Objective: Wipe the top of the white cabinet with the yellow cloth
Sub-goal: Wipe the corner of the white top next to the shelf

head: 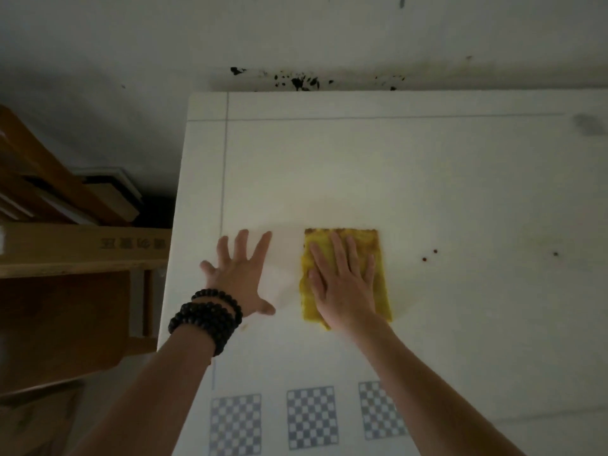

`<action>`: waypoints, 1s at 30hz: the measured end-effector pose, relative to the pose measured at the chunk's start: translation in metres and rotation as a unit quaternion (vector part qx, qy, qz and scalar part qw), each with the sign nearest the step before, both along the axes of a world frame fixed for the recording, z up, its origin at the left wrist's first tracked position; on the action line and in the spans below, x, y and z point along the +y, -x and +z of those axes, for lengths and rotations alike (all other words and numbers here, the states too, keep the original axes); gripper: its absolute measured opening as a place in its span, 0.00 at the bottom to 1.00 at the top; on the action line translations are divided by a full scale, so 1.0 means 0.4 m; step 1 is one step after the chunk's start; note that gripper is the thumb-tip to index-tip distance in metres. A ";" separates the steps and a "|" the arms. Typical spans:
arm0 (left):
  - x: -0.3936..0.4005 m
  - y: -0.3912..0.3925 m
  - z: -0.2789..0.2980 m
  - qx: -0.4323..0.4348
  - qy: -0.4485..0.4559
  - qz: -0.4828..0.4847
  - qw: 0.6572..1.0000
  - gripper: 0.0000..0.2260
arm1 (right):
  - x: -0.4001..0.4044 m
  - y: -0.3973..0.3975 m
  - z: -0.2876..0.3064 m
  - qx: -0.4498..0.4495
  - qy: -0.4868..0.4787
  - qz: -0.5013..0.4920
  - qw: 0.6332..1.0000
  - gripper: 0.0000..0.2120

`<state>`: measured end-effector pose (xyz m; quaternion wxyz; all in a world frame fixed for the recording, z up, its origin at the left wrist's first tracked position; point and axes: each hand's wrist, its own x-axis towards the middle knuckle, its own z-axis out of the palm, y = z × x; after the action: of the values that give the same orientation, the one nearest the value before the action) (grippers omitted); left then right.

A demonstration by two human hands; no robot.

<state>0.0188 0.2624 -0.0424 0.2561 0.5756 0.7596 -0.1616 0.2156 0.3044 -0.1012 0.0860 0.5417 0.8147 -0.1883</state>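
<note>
A folded yellow cloth (381, 255) lies flat on the white cabinet top (378, 166), near its middle. My right hand (342, 278) rests palm down on the cloth, fingers spread, pressing it to the surface. My left hand (238, 274) lies flat on the bare cabinet top just left of the cloth, fingers apart, holding nothing. Dark bead bracelets (205, 319) circle my left wrist.
Two small red spots (429, 255) and a dark speck (555, 254) mark the top right of the cloth; a grey smudge (589, 125) sits far right. Checkered markers (311, 416) lie near the front edge. Wooden shelves and a cardboard box (82, 245) stand left. Black stains (299, 81) spot the wall behind.
</note>
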 end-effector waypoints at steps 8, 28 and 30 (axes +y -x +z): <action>0.101 -0.113 -0.011 0.015 0.034 -0.054 0.998 0.62 | 0.026 -0.092 0.015 -0.016 0.007 -0.039 0.999 0.27; 0.103 -0.103 -0.028 0.027 0.002 -0.072 0.997 0.59 | 0.120 0.001 -0.004 -0.003 -0.032 0.011 0.999 0.27; 0.107 -0.074 -0.019 0.014 -0.013 -0.068 0.998 0.58 | 0.190 0.056 -0.009 0.011 -0.034 0.014 0.999 0.27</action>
<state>0.0486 0.3051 -0.0499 0.2268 0.6270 0.7241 -0.1766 0.1933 0.3803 -0.1047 0.0611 0.5312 0.8288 -0.1650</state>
